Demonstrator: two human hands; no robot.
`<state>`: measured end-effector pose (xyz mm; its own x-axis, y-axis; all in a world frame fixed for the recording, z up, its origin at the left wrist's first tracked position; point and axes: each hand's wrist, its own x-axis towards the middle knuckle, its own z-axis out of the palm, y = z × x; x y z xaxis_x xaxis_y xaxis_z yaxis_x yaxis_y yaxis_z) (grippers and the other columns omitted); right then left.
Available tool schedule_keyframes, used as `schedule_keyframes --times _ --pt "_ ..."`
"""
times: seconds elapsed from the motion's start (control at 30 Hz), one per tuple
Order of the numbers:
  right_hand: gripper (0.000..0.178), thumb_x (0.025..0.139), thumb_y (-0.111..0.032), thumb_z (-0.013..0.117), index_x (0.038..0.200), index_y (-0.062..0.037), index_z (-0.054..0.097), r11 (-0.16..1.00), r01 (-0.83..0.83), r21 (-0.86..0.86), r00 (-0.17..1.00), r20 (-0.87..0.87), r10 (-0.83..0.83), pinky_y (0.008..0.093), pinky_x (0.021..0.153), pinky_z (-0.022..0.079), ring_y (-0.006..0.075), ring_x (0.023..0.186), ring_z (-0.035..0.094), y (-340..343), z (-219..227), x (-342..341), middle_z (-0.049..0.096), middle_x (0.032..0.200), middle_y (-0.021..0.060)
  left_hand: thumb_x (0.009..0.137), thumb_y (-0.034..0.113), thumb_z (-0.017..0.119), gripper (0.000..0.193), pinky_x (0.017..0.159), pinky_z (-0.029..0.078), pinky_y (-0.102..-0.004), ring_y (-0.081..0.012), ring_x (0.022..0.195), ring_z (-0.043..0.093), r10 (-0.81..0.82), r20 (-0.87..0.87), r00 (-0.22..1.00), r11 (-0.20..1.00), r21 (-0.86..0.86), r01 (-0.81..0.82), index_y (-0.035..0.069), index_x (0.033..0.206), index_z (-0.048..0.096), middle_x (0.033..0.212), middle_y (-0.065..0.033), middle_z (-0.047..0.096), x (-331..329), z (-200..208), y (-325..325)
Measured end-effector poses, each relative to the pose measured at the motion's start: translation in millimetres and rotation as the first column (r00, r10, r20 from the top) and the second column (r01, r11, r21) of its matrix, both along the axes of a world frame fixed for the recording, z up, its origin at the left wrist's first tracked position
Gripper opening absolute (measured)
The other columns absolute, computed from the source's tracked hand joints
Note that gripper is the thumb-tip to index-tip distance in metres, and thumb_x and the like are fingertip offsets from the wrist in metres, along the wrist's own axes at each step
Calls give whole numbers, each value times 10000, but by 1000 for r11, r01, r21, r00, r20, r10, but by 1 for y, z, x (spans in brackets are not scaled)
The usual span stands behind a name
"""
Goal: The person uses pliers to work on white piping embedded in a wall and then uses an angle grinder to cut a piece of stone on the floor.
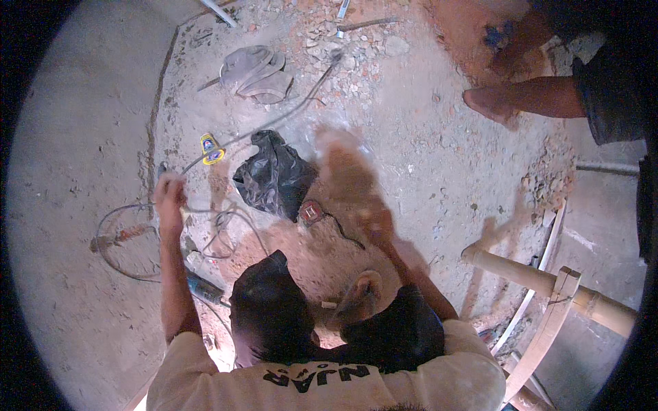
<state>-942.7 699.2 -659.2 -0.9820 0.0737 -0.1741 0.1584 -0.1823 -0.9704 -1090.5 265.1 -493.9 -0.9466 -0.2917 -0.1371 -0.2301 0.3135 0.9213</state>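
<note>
My left hand (pixel 170 193) is raised at the left, fingers closed around a grey cable (pixel 236 139). A dark end, perhaps a plug, pokes out above the fingers. The cable runs up toward the rubble and also lies in loops below the hand. My right hand (pixel 373 225) is smeared by motion over the dusty floor, so its fingers cannot be made out. Between the hands lie a crumpled black plastic bag (pixel 274 177) and a small red and white object (pixel 312 212) with a dark cord. A teal power tool (pixel 204 288) rests by my left forearm.
Ahead are a yellow and blue packet (pixel 212 148), a grey cloth-like bundle (pixel 257 75) and broken rubble (pixel 343 51). Another person's bare leg (pixel 528 98) is at the upper right. A bamboo pole (pixel 514 270) and a wooden piece (pixel 548 329) stand at the right.
</note>
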Motion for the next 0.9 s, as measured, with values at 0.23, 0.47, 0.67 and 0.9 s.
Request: schedule_keyframes --times 0.23,0.47,0.67,0.9 --pt "408 747 -329 708 1009 -28 623 291 -176 940 746 -65 663 488 915 433 339 1154 481 -103 -4 -43 542 1190 185 872 171 612 129 480 327 -241 -84 540 408 498 -179 848 866 68 -495 53 839 571 693 21 500 80 21 -179" --pt "385 726 -337 714 963 -58 595 60 -595 802 611 403 681 459 885 452 320 1101 514 -122 69 -65 599 1031 140 817 100 649 225 786 478 -389 -293 914 627 332 -306 892 492 -751 -440 -31 980 566 938 -178 642 176 0 -198" --pt "432 696 -363 755 1000 -91 610 784 -614 93 778 237 582 394 816 448 256 940 582 -110 219 -55 633 940 98 712 116 788 663 859 487 -357 -264 1058 548 -181 69 981 953 -236 192 -4 1270 450 1170 -148 531 196 155 16" --pt "382 743 -362 768 999 -107 643 827 -526 -198 544 669 506 334 753 456 168 865 577 -166 672 1 637 925 45 714 177 772 736 907 458 -406 -353 1130 509 -370 -155 916 929 -85 360 31 1309 365 1207 -224 491 232 410 115"
